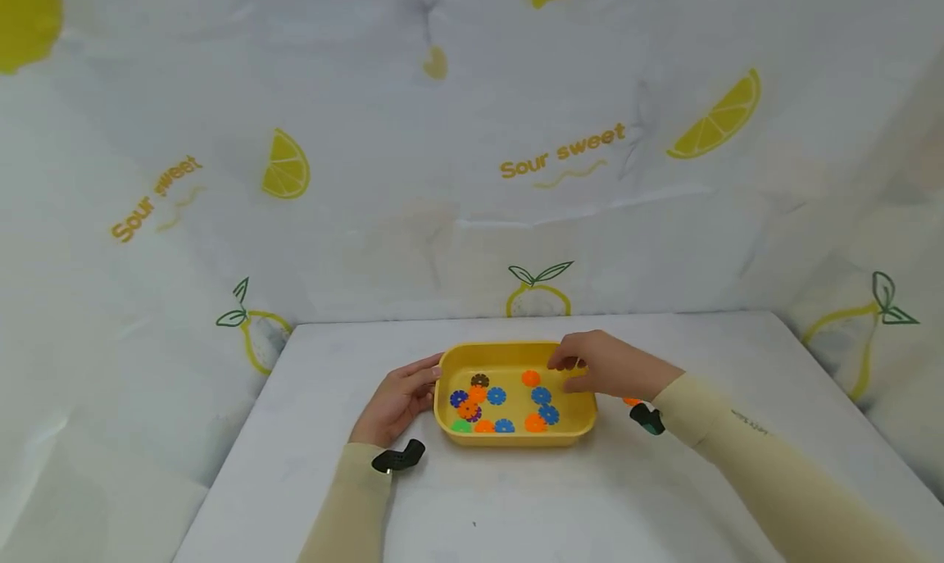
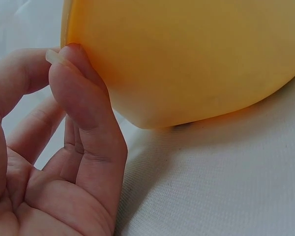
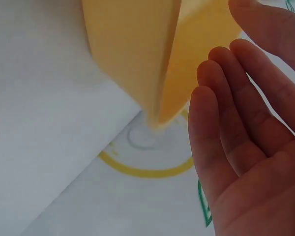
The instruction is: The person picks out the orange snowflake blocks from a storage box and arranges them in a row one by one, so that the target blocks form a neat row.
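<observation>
A yellow plastic tub stands on the white table, holding several small notched plastic discs, among them an orange disc, a blue disc, a brown disc and a green disc. At the tub's left end my left hand pinches the rim; the left wrist view shows thumb and forefinger at the edge of the tub's wall. Over the right end hovers my right hand, its fingers loosely bent with nothing between them. In the right wrist view those fingers lie beside the tub's wall.
Another orange piece lies on the table right of the tub, partly hidden by the right wrist. Behind the table hangs a white cloth printed with lemons. Each wrist wears a dark strap-on device.
</observation>
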Motion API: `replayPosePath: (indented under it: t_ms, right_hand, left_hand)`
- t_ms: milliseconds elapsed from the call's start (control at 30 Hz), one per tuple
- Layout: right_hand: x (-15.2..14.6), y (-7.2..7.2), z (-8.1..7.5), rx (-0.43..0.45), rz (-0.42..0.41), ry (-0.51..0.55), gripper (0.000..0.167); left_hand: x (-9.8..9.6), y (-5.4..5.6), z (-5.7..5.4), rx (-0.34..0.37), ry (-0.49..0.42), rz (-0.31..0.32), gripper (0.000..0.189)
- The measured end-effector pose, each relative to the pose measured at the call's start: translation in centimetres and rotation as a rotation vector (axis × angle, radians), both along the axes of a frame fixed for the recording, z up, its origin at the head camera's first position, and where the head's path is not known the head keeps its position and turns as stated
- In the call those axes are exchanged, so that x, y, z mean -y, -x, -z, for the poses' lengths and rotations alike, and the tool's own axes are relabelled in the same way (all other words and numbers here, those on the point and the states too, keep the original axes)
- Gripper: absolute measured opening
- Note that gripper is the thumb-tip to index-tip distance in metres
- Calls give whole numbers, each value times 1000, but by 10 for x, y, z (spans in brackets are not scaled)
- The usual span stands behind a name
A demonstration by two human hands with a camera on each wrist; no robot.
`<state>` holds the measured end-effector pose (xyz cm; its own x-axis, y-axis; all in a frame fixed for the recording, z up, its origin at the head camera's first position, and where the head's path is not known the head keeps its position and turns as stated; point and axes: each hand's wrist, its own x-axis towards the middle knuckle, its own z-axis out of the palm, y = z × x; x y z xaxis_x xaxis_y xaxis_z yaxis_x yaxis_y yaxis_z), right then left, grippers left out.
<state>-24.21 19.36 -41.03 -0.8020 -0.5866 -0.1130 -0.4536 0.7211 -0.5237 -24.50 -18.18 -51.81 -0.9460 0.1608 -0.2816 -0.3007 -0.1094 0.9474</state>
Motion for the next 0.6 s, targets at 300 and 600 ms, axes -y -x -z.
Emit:
replayPosePath:
  t_ms: [300,600]
  right_hand:
    - [58,-1,0,27,-192,-270,31]
    - [90,-2,7,-30,-248,-500,17]
  left_hand:
    - [1,2,2,-3,13,4,51]
    - [7,5,2,-21,-23,33,48]
